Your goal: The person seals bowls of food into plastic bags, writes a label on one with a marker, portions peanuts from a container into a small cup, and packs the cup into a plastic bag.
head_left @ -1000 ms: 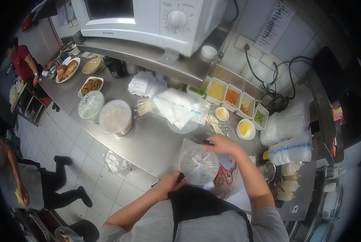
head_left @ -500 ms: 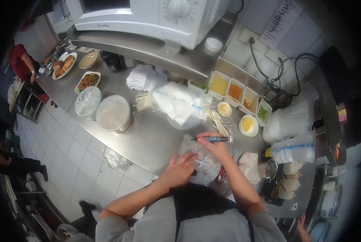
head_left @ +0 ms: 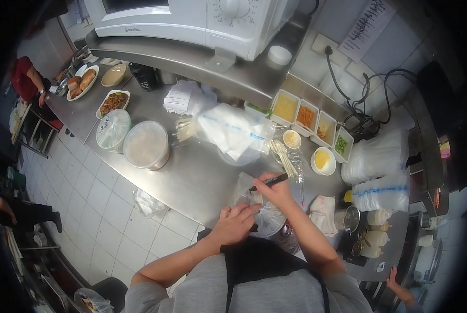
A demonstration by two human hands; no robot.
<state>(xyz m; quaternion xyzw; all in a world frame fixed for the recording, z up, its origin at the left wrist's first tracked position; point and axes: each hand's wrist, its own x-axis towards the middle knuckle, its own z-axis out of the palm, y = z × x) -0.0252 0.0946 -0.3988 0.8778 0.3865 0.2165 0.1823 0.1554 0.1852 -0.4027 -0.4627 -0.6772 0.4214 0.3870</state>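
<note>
A round container wrapped in a clear plastic bag sits at the counter's front edge, close to my body. My right hand is closed around a black marker, its tip angled down to the left over the loose upper part of the bag. My left hand lies at the bag's left side, fingers bent onto the gathered plastic. A small dark object shows beside that hand; I cannot tell what it is. Part of the container is hidden by both hands.
A lidded tub, a bagged bowl and a dish of food stand left. Plastic bags lie ahead. Topping containers, squeeze bottles and a cloth are right. A microwave sits above; a person stands far left.
My right hand has tilted the marker from nearly level to tip-down over the bag. My left fingers have drawn together and shifted right on the plastic. A person's hand at lower right has moved.
</note>
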